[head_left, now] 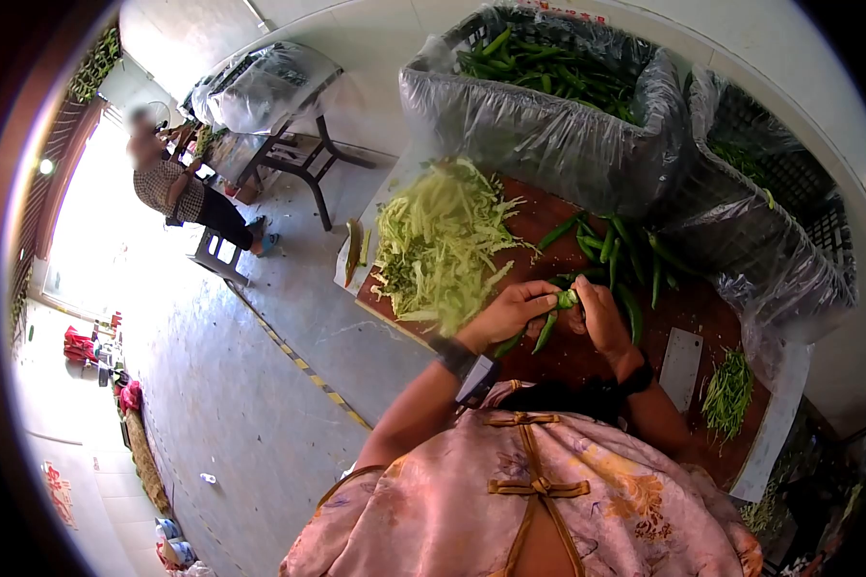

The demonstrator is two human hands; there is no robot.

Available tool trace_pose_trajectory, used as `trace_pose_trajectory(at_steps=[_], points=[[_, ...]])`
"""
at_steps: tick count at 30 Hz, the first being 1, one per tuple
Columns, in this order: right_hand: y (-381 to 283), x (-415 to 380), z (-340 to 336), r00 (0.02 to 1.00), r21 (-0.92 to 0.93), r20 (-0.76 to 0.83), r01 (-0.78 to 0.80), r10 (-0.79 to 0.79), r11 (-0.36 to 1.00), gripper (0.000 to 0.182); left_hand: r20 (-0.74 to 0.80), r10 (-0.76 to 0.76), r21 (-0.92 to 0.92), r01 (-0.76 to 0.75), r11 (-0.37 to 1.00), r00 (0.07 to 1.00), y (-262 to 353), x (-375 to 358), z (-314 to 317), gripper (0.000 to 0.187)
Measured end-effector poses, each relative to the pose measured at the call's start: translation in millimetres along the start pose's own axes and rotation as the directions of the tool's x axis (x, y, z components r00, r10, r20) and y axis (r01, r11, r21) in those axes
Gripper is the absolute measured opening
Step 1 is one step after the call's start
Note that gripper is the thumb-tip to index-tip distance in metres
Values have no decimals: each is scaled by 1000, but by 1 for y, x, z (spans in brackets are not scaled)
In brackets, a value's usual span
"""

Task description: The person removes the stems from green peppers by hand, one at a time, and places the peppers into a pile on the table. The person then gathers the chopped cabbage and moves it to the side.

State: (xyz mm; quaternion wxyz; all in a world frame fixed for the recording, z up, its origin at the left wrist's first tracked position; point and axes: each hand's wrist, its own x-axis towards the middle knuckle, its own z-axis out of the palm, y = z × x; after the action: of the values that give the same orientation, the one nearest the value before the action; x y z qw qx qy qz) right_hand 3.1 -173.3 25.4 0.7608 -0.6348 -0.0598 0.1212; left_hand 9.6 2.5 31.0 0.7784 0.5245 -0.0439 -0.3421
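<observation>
A green chili pepper [568, 299] is between my two hands, its pale inside showing where it is torn or split. My left hand [515, 313] is closed round one side of it, and another long pepper [546, 332] hangs below those fingers. On the other side, the fingers of my right hand [601, 322] press against the same pepper. Whole green peppers [621, 248] lie loose on the brown tabletop [539, 197] just beyond my hands. To the left sits a heap of pale green shredded vegetable [438, 240], partly blurred.
Plastic-lined crates [539, 125] of green peppers stand at the back, with another lined crate [770, 221] on the right. A flat pale rectangular piece [681, 365] lies near thin green strips [728, 394]. Farther left, a person [178, 188] sits on a stool [219, 255] beside a table.
</observation>
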Motion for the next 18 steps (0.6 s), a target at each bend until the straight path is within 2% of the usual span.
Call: trace_pose_trajectory(at_steps=[2, 3, 5, 6, 8, 9, 11, 12, 13, 14, 15, 16, 17, 18], points=[[-8, 0, 2, 997, -20, 22, -80, 80, 997, 41, -58, 107, 216, -92, 972, 993, -3, 4, -4, 16], [-6, 2, -1, 996, -20, 22, -81, 81, 997, 41, -58, 106, 216, -91, 972, 993, -5, 6, -7, 16], [4, 4, -13, 984, -149, 78, -150, 163, 977, 39, -104, 161, 366, -113, 924, 981, -11, 10, -11, 17], [6, 3, -17, 984, -147, 73, -151, 163, 978, 39, -100, 158, 367, -111, 924, 982, -12, 11, -12, 17], [11, 0, -26, 992, 3, 57, -115, 115, 993, 28, -170, 177, 378, -102, 920, 969, -15, 15, -13, 19], [12, 0, -32, 992, 3, 54, -115, 115, 993, 28, -167, 176, 378, -102, 920, 970, -18, 16, -17, 19], [16, -1, -51, 987, 283, -86, -108, 138, 953, 27, -208, 247, 476, -122, 871, 947, -25, 19, -26, 21], [29, 2, -68, 988, 343, -52, -116, 142, 932, 30, -207, 244, 476, -120, 871, 947, -34, 22, -34, 21], [27, 0, -72, 988, 344, -56, -116, 144, 932, 30, -180, 329, 620, -153, 769, 927, -44, 25, -40, 23], [25, -2, -76, 973, 233, -140, -148, 184, 961, 29, -137, 408, 745, -178, 643, 903, -54, 28, -45, 26], [23, -3, -79, 951, 121, -228, -187, 211, 975, 27, -132, 406, 745, -180, 643, 904, -55, 27, -42, 26], [28, -3, -80, 950, 121, -233, -186, 210, 975, 27, -170, 353, 755, -109, 647, 920, -57, 27, -38, 28], [38, -2, -80, 952, -121, -258, -202, 165, 972, 22, -210, 300, 762, -36, 646, 931, -58, 27, -34, 30], [40, -2, -78, 955, -356, -271, -213, 118, 910, 19, -208, 299, 763, -37, 646, 931, -62, 28, -34, 30]])
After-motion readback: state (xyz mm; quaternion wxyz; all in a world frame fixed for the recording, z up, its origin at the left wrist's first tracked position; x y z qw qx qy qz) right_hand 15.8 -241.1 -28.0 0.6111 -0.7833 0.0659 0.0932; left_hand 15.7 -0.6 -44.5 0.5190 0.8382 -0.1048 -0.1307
